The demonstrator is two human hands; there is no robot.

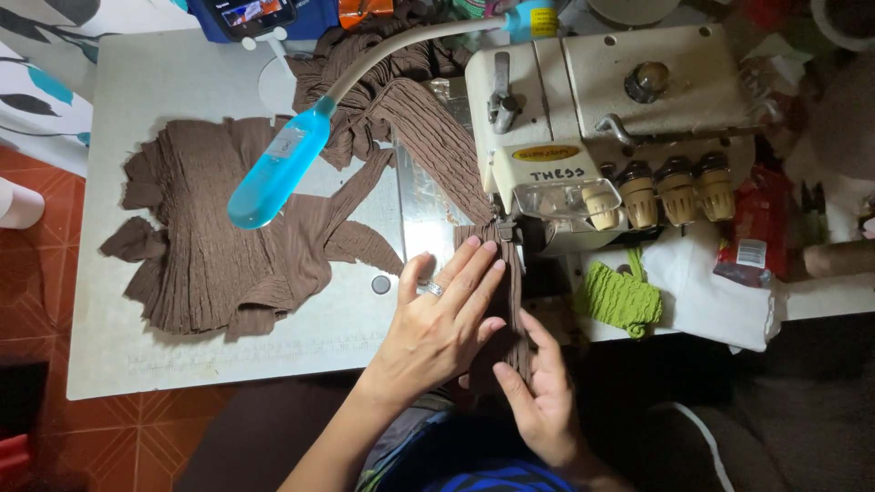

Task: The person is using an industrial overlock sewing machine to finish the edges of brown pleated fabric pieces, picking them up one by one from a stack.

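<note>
brown crinkled fabric strip (504, 273) runs from under the presser area of the cream overlock sewing machine (620, 109) toward the person, lying on the bench (118, 346) at the machine's front edge.

head view, only view:
- left hand (445, 319) lies flat on the strip, palm down, fingers (474, 264) extended and slightly spread, tips close to the presser foot. ring visible on one finger. nothing pinched; it presses the cloth against the bench.
- right hand (545, 401) sits nearer the body, at the strip's lower end. thumb and fingers are loosely curled at the cloth's right edge; cannot tell whether they actually pinch it.
- behind the needle, the same brown fabric continues up and left, bunched behind the machine (392, 82).
- stack of cut brown crinkled pieces (210, 237) lies on the bench left of the hands, well apart from them.
- blue translucent lamp head (273, 173) on a pale flexible neck hangs over that stack.
- green crinkled fabric scrap (622, 296) rests just right of the strip, below four beige tension knobs (656, 193).
- white cloth (711, 292) beside the green scrap.
- phone (251, 14) at the far edge of the bench, screen lit.
- floor with orange tiles (36, 273) shows at left.
</note>
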